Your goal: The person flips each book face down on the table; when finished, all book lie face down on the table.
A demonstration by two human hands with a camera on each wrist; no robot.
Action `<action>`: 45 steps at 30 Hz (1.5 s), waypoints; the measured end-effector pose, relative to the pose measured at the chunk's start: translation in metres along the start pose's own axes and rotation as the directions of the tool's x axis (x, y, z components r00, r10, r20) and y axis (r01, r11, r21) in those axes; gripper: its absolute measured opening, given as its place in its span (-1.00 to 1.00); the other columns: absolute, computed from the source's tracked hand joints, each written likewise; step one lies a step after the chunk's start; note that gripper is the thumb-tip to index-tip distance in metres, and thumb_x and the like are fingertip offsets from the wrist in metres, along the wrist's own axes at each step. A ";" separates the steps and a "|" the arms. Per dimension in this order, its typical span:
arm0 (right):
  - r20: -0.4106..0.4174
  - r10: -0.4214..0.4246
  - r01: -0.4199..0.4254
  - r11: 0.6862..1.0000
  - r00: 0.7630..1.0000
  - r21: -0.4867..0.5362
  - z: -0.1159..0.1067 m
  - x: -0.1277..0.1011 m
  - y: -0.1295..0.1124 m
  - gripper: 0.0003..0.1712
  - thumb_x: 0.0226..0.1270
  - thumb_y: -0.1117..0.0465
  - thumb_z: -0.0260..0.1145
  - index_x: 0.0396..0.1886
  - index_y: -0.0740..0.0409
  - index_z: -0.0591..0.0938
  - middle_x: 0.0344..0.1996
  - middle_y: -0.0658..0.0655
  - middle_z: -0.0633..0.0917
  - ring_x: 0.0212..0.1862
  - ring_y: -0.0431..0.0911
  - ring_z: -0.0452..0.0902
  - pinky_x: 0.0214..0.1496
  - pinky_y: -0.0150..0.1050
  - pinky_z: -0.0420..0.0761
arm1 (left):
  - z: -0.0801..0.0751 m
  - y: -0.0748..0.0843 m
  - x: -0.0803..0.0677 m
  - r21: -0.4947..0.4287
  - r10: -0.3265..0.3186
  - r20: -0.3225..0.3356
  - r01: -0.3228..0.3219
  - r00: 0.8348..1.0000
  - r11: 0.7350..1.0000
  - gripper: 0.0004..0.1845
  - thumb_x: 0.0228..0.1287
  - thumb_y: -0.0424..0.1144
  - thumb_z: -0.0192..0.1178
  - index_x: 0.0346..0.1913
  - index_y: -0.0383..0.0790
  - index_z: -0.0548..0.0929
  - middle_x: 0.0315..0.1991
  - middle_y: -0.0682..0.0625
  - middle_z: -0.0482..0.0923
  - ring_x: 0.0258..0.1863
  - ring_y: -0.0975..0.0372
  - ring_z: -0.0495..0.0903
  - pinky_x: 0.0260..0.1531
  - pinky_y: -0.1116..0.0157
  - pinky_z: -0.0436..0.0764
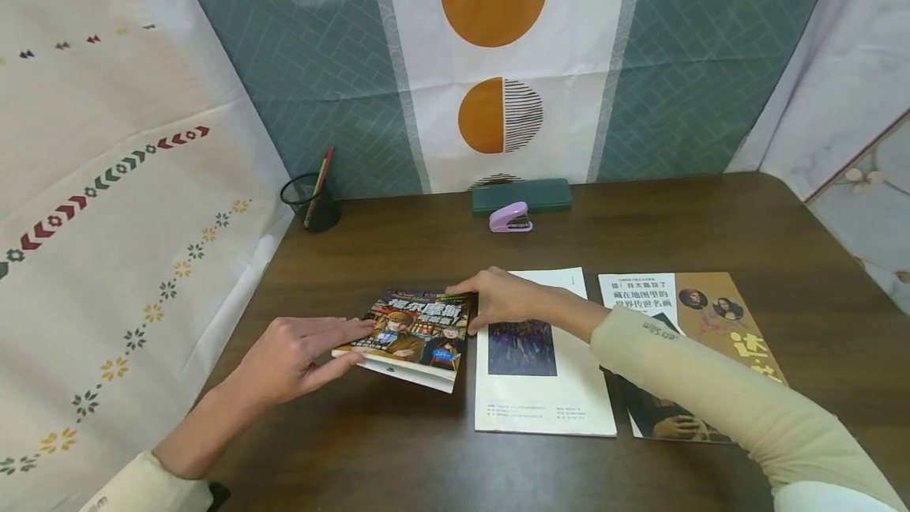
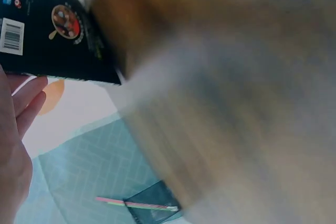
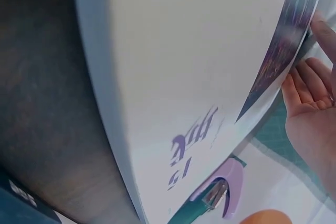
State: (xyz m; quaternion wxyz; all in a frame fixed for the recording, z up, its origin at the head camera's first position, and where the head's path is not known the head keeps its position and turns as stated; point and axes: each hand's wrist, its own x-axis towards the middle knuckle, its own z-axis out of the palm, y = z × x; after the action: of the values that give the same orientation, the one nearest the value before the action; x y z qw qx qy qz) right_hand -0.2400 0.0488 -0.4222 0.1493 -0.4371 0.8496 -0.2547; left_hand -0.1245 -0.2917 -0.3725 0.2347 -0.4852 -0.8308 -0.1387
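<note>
Seemingly for balance, the book [image 1: 412, 330] was pinched at nine o'clock by the left grip [image 1: 293, 355], the hold of the right grip [image 1: 508, 299] at two being unclear.

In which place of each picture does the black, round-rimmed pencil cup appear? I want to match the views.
Head: the black pencil cup stands left, at the brown table's far edge.
Left wrist: the cup is at the bottom, slightly left of middle.
Right wrist: not in it.
Shared landmark: orange curved print on white fabric.
</note>
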 end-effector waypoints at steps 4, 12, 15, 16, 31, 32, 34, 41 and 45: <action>-0.022 -0.025 0.025 1.000 0.999 0.014 0.002 -0.001 0.000 -0.29 0.37 0.27 0.55 0.47 0.26 0.55 -0.39 0.17 0.81 -0.68 -0.31 0.23 -0.30 -0.38 0.51 | -0.005 -0.006 0.010 -0.004 0.012 -0.067 -0.012 0.998 1.000 -0.49 0.70 0.11 0.02 0.08 -0.20 0.84 -0.04 0.05 0.83 -0.20 0.22 0.84 -0.35 0.15 0.78; -0.126 -0.013 0.032 0.988 0.992 0.153 0.007 -0.003 0.004 -0.58 0.63 0.31 0.25 0.38 0.29 0.62 -0.67 -0.08 0.55 -0.69 -0.30 0.22 -0.43 -0.37 0.38 | -0.011 -0.018 0.023 0.020 -0.029 -0.136 0.032 0.990 0.999 -0.46 0.67 0.15 0.03 0.00 -0.19 0.87 -0.16 0.09 0.85 -0.35 0.28 0.82 -0.41 0.21 0.74; -0.188 0.016 0.022 0.980 0.982 0.198 0.008 -0.002 0.004 -0.67 0.66 0.28 0.22 0.25 0.32 0.69 -0.43 0.04 0.75 -0.51 -0.26 0.45 -0.39 -0.37 0.45 | -0.012 -0.023 0.028 0.023 -0.019 -0.163 0.023 0.986 0.999 -0.49 0.65 0.14 0.08 -0.01 -0.18 0.88 -0.21 0.09 0.84 -0.45 0.37 0.76 -0.46 0.28 0.71; -0.205 0.022 0.021 0.979 0.978 0.205 0.009 -0.001 0.004 -0.70 0.66 0.27 0.23 0.20 0.32 0.71 -0.34 0.08 0.78 -0.45 -0.24 0.50 -0.36 -0.36 0.46 | -0.013 -0.025 0.029 0.026 -0.019 -0.173 0.024 0.985 0.999 -0.51 0.65 0.13 0.10 -0.01 -0.17 0.88 -0.25 0.12 0.84 -0.51 0.41 0.69 -0.50 0.32 0.67; -0.303 0.224 -0.092 0.914 0.926 0.394 0.004 -0.010 -0.019 -0.78 0.64 0.27 0.26 0.03 0.30 0.76 -0.17 0.19 0.81 -0.14 0.03 0.80 -0.03 -0.16 0.74 | -0.041 -0.038 0.048 0.090 -0.060 -0.257 0.086 0.965 0.992 -0.51 0.58 0.13 0.20 -0.17 -0.23 0.88 -0.36 0.01 0.83 -0.62 0.31 0.68 -0.64 0.35 0.56; -0.302 0.240 -0.103 0.909 0.923 0.405 0.004 -0.012 -0.022 -0.80 0.62 0.30 0.28 0.02 0.30 0.76 -0.16 0.18 0.82 -0.14 0.04 0.80 -0.03 -0.16 0.73 | -0.043 -0.038 0.049 0.079 -0.077 -0.261 0.100 0.962 0.992 -0.51 0.58 0.13 0.21 -0.18 -0.24 0.88 -0.37 0.00 0.83 -0.63 0.32 0.65 -0.65 0.38 0.54; -0.307 0.266 -0.120 0.899 0.914 0.421 0.003 -0.016 -0.027 -0.83 0.58 0.35 0.31 0.01 0.29 0.77 -0.15 0.17 0.83 -0.14 0.04 0.79 -0.05 -0.20 0.72 | -0.046 -0.038 0.051 0.051 -0.117 -0.253 0.134 0.960 0.990 -0.51 0.56 0.12 0.22 -0.18 -0.25 0.88 -0.37 -0.02 0.83 -0.64 0.34 0.63 -0.63 0.45 0.54; -0.343 0.341 -0.146 0.863 0.875 0.484 -0.006 -0.029 -0.036 -0.89 0.53 0.37 0.36 -0.08 0.27 0.77 -0.18 0.17 0.85 -0.12 0.14 0.79 -0.11 -0.19 0.67 | -0.051 -0.037 0.054 -0.039 -0.272 -0.244 0.271 0.931 0.962 -0.80 0.17 -0.43 0.59 -0.14 -0.24 0.89 -0.29 -0.02 0.85 -0.43 0.39 0.76 -0.36 0.62 0.62; -0.346 0.389 -0.166 0.833 0.854 0.528 -0.014 -0.035 -0.039 -0.83 0.55 0.32 0.36 0.02 0.24 0.77 -0.14 0.17 0.85 -0.08 0.17 0.79 0.05 -0.06 0.73 | -0.050 -0.038 0.052 -0.111 -0.392 -0.226 0.376 0.892 0.920 -0.69 0.08 -0.54 0.59 -0.10 -0.23 0.89 -0.28 -0.01 0.85 -0.42 0.49 0.73 -0.41 0.64 0.58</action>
State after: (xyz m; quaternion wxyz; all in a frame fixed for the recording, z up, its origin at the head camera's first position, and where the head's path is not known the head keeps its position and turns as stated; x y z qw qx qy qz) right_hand -0.2003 0.0629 -0.3880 0.0933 -0.1855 0.8264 -0.5234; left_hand -0.1663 -0.2942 -0.3029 0.2869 -0.2983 -0.8701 -0.2675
